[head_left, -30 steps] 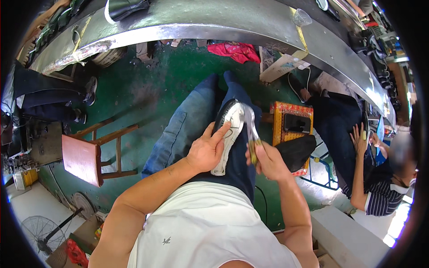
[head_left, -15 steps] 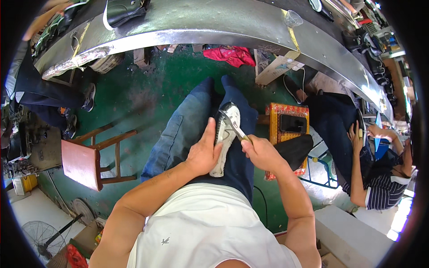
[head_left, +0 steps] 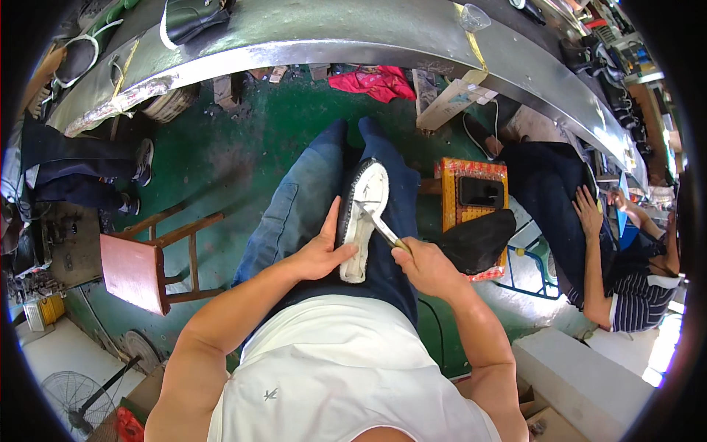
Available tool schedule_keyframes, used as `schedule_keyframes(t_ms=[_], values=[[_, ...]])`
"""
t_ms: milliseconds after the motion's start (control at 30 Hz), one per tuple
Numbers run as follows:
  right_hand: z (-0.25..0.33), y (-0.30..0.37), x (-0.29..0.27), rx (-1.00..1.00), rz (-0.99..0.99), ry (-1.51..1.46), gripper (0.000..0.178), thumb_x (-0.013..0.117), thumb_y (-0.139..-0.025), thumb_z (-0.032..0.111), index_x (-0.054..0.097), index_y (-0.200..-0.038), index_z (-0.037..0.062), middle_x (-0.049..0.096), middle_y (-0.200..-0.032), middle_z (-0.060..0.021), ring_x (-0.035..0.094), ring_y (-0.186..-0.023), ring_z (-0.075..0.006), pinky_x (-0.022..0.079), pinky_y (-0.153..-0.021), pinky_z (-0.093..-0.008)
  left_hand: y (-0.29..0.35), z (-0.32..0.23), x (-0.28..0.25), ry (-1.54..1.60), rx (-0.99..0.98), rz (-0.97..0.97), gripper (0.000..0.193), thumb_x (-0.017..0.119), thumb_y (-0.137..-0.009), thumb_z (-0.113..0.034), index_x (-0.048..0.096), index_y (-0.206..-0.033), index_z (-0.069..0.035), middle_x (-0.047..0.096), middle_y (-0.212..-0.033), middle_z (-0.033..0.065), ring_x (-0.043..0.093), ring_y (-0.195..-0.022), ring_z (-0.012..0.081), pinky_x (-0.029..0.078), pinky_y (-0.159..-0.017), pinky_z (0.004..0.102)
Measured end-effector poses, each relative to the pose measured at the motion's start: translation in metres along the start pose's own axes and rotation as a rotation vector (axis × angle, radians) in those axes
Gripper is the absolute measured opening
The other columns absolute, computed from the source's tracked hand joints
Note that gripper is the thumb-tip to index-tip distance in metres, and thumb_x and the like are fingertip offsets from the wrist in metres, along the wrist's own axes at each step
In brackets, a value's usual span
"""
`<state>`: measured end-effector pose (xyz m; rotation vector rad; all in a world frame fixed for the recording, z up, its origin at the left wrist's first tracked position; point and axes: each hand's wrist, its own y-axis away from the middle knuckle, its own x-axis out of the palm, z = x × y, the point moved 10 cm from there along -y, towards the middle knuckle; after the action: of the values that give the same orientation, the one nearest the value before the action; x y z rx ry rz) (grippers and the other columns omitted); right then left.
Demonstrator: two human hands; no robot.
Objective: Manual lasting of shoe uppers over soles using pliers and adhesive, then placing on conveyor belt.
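Across my lap lies a shoe upper [head_left: 370, 188] with its white underside facing up and a dark, pleated edge along its left and toe. My left hand [head_left: 324, 254] grips it from the left, fingers stretched along its side and thumb over the lower part. My right hand [head_left: 427, 267] is closed around the yellowish handle of a metal hand tool [head_left: 384, 228]. The tool's narrow, bent end rests on the middle of the white underside; its exact kind is unclear.
A metal-topped workbench [head_left: 309, 40] curves across the far side, carrying a black shoe [head_left: 193, 20] and a clear cup [head_left: 473, 18]. A wooden stool [head_left: 132, 272] stands left. On the right, a phone [head_left: 481, 192] lies on an orange-patterned seat [head_left: 451, 173], near a seated person [head_left: 626, 295].
The shoe upper has turned so more of its white underside shows. The tool's end has shifted down and left from near the toe. My right hand has moved slightly down.
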<state>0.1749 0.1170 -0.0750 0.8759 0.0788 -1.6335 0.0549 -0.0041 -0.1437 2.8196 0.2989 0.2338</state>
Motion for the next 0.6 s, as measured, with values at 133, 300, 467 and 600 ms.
schedule_keyframes(t_ms=[133, 300, 467, 600], values=[[0.017, 0.005, 0.003, -0.104, -0.114, -0.156, 0.034, 0.055, -0.104, 0.030, 0.059, -0.105, -0.0033, 0.066, -0.093, -0.0270, 0.064, -0.088, -0.0476, 0.050, -0.076, -0.0513, -0.004, -0.001, 0.003, -0.162, 0.109, -0.124, 0.103, 0.064, -0.095, -0.011, -0.015, -0.160, -0.002, 0.022, -0.163, 0.0250, 0.028, -0.149, 0.0312, 0.022, -0.122, 0.0347], [0.000, -0.002, 0.010, 0.040, 0.016, -0.040, 0.034, 0.057, -0.103, 0.031, 0.060, -0.109, -0.0021, 0.066, -0.088, -0.0256, 0.066, -0.088, -0.0454, 0.051, -0.077, -0.0483, -0.008, 0.005, -0.007, -0.005, 0.031, -0.099, 0.110, 0.070, -0.091, -0.014, -0.013, -0.161, -0.002, 0.025, -0.161, 0.0267, 0.030, -0.148, 0.0312, 0.025, -0.121, 0.0351], [-0.019, 0.020, 0.014, 0.153, 0.100, -0.179, 0.034, 0.061, -0.100, 0.030, 0.060, -0.107, -0.0027, 0.065, -0.084, -0.0245, 0.066, -0.083, -0.0427, 0.051, -0.075, -0.0470, 0.021, -0.038, -0.007, -0.789, -0.196, -0.379, 0.112, 0.081, -0.081, -0.028, 0.006, -0.160, 0.001, 0.039, -0.150, 0.0296, 0.042, -0.141, 0.0396, 0.034, -0.118, 0.0402], [-0.024, 0.038, 0.024, 0.134, 0.220, -0.176, 0.032, 0.061, -0.099, 0.028, 0.060, -0.110, -0.0028, 0.067, -0.090, -0.0230, 0.066, -0.087, -0.0397, 0.051, -0.079, -0.0443, 0.035, -0.058, -0.019, -0.772, -0.002, -0.410, 0.068, 0.076, -0.082, -0.022, 0.050, -0.136, 0.009, 0.060, -0.128, 0.0297, 0.062, -0.115, 0.0416, 0.050, -0.102, 0.0423]])
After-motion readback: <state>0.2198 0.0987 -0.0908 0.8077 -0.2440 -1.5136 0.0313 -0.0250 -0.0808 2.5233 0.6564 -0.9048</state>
